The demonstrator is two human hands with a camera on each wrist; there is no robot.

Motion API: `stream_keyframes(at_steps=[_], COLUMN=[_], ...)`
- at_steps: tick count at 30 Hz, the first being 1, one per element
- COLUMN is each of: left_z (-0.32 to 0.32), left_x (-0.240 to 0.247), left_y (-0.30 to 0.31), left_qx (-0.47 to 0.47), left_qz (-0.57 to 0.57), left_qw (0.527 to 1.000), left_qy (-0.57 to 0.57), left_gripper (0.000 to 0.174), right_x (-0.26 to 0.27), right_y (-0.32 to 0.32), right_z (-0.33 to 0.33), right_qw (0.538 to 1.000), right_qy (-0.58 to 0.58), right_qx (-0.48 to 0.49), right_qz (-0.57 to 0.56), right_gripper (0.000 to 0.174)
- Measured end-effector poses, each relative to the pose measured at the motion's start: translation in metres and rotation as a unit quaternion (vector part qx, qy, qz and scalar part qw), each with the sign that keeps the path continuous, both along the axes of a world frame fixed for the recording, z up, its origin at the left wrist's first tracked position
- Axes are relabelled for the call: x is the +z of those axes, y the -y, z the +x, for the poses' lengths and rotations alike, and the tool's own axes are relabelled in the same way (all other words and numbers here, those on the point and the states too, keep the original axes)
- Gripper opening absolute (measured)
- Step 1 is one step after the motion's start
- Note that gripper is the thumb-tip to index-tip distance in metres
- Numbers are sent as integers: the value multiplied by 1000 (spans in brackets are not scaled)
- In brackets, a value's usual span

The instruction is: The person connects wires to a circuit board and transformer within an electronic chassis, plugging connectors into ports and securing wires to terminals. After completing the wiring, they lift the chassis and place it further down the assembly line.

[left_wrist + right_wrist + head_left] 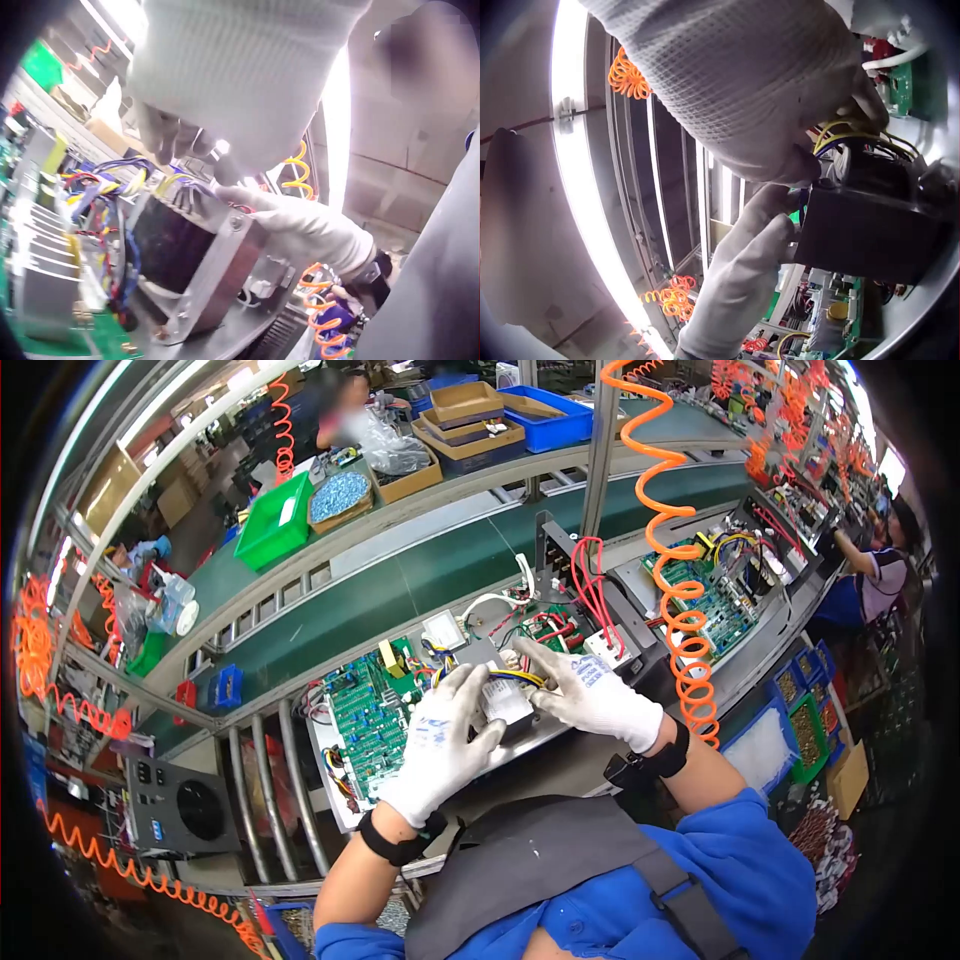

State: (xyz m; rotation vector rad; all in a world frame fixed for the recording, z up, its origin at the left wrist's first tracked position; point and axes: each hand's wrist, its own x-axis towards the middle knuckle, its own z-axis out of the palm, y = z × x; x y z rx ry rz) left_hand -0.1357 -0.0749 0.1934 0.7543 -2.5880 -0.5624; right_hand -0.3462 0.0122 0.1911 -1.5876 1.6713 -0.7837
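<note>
Both hands wear white knit gloves and work over a transformer (507, 702) with a pale label on top. Yellow and blue wires (520, 676) cross above it, and the right hand (592, 695) holds them between thumb and fingers. In the right wrist view the wires (855, 137) run from under those fingers over the dark metal bracket (870, 229). From the other side, the left hand (445, 735) rests its relaxed fingers at the transformer's left edge. The left wrist view shows the black winding (176, 244) inside its metal frame, below the left fingers.
A green circuit board (365, 710) lies left of the transformer in the same metal chassis. Red cables (597, 600) rise behind the right hand. An orange coiled hose (660, 510) hangs close on the right. Beyond lies a green conveyor belt (400, 585). Another chassis (710, 595) stands rightward.
</note>
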Motion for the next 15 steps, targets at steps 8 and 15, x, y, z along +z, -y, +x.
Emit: stream_keyframes(at_steps=[8,15], left_z=[63,70], left_x=[-31,-36], left_y=[-23,-44], left_qx=[-4,-111], left_qz=[187,723], left_qw=[972,641], left_qy=[-139,-230], left_gripper=[41,76], right_x=[-3,34], right_y=[3,1], right_z=[1,75], right_qw=[996,924], right_qy=[40,379], right_qx=[-24,-39], right_qz=[-82,-2], right_gripper=[61,25])
